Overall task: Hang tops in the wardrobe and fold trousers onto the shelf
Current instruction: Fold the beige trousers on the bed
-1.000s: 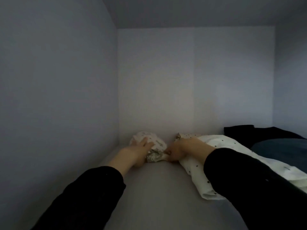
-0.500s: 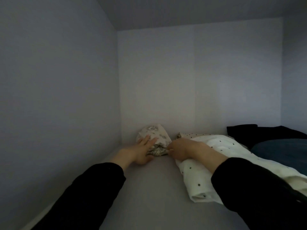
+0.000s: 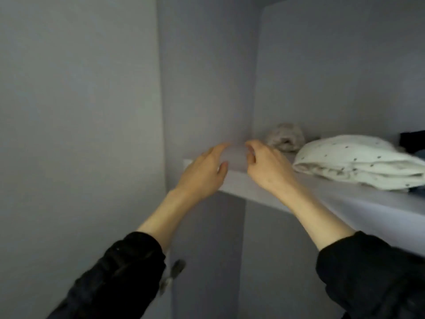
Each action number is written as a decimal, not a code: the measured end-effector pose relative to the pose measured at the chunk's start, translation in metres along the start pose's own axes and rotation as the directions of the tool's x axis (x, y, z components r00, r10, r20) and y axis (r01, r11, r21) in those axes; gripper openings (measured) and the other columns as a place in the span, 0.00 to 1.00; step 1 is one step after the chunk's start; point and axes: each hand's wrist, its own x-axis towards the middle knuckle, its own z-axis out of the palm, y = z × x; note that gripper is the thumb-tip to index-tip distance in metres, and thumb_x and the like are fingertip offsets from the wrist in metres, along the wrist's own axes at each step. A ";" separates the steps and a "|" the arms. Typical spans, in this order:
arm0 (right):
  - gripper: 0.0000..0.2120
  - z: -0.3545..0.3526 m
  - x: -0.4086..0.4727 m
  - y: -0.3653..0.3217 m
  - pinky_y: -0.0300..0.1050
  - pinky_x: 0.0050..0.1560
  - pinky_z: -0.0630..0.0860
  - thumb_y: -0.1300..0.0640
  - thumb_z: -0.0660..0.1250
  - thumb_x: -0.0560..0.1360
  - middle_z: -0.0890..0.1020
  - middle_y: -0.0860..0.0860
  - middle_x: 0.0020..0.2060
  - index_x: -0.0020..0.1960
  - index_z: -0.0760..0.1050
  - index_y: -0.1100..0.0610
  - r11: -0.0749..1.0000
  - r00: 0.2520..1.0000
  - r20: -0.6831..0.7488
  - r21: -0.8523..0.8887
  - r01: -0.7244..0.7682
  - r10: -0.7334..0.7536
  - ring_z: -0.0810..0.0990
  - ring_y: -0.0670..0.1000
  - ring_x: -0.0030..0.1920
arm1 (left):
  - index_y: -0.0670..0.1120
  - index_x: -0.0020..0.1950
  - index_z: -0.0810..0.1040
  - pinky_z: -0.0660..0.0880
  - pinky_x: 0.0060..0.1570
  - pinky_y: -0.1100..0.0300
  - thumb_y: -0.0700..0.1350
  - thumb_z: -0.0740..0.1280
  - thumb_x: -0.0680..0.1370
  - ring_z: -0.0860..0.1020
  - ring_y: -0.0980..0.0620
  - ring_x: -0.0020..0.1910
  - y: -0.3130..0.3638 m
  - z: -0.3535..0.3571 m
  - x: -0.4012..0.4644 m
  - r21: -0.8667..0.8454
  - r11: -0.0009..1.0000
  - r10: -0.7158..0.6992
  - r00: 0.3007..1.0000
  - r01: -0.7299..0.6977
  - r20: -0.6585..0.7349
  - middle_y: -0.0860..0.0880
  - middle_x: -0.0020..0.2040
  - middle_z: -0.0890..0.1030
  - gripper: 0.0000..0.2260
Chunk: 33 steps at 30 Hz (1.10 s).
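A small patterned folded garment (image 3: 285,137) sits in the back left corner of the wardrobe shelf (image 3: 345,201). To its right lies a white dotted folded garment (image 3: 358,162). My left hand (image 3: 204,171) hovers at the shelf's front edge with fingers straight and holds nothing. Close beside it, my right hand (image 3: 266,166) hangs over the shelf with loosely curled fingers, empty, a short way in front of the patterned garment. Both forearms show bare below black sleeves.
Dark clothes (image 3: 414,141) lie at the far right of the shelf. The wardrobe side wall (image 3: 207,88) stands just left of my hands. A metal hinge (image 3: 174,272) shows below the left sleeve, on the door edge.
Both hands have let go of the patterned garment and pulled back to the shelf's front edge. The view has dropped back, so the shelf now appears from outside and below.
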 end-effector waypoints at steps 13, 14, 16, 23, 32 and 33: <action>0.13 0.125 -0.310 -0.219 0.50 0.54 0.72 0.55 0.53 0.79 0.78 0.57 0.59 0.60 0.72 0.52 0.956 0.609 0.745 0.284 0.079 -0.272 0.76 0.61 0.59 | 0.48 0.67 0.71 0.72 0.57 0.55 0.42 0.58 0.80 0.76 0.51 0.58 -0.037 -0.111 -0.427 0.024 0.816 -0.577 0.816 0.577 0.015 0.51 0.62 0.76 0.15; 0.14 0.132 -0.335 -0.244 0.49 0.56 0.71 0.54 0.53 0.79 0.78 0.56 0.61 0.62 0.71 0.51 0.947 0.548 0.779 0.308 0.089 -0.305 0.75 0.60 0.60 | 0.48 0.67 0.71 0.72 0.57 0.55 0.42 0.58 0.81 0.76 0.51 0.57 -0.042 -0.123 -0.464 0.030 0.772 -0.636 0.771 0.635 0.029 0.51 0.62 0.77 0.15; 0.17 0.144 -0.382 -0.294 0.50 0.60 0.70 0.52 0.52 0.80 0.76 0.54 0.63 0.67 0.69 0.49 0.926 0.417 0.829 0.361 0.108 -0.372 0.73 0.59 0.63 | 0.49 0.67 0.71 0.71 0.58 0.57 0.42 0.57 0.81 0.76 0.53 0.58 -0.048 -0.151 -0.533 0.014 0.663 -0.748 0.662 0.748 0.037 0.51 0.61 0.77 0.15; 0.19 0.187 -0.483 -0.497 0.50 0.61 0.70 0.52 0.53 0.80 0.77 0.54 0.62 0.70 0.65 0.49 0.791 0.214 0.761 0.586 0.177 -0.612 0.73 0.59 0.62 | 0.47 0.68 0.71 0.70 0.60 0.62 0.41 0.59 0.80 0.76 0.53 0.59 -0.082 -0.267 -0.728 -0.004 0.250 -0.956 0.247 0.968 -0.156 0.49 0.62 0.77 0.16; 0.22 0.258 -0.565 -0.696 0.50 0.61 0.71 0.53 0.55 0.80 0.77 0.46 0.59 0.74 0.58 0.49 0.577 -0.125 0.590 0.807 0.130 -0.797 0.75 0.54 0.58 | 0.49 0.68 0.70 0.69 0.57 0.64 0.43 0.57 0.81 0.73 0.57 0.57 -0.156 -0.377 -0.884 -0.188 -0.147 -0.923 -0.203 0.971 -0.327 0.50 0.62 0.76 0.16; 0.22 0.272 -0.567 -0.720 0.50 0.61 0.70 0.53 0.55 0.81 0.77 0.47 0.59 0.74 0.58 0.50 0.543 -0.162 0.561 0.827 0.145 -0.812 0.75 0.53 0.58 | 0.50 0.68 0.70 0.68 0.57 0.64 0.44 0.57 0.81 0.73 0.57 0.58 -0.170 -0.388 -0.895 -0.210 -0.183 -0.905 -0.248 0.960 -0.347 0.50 0.63 0.75 0.16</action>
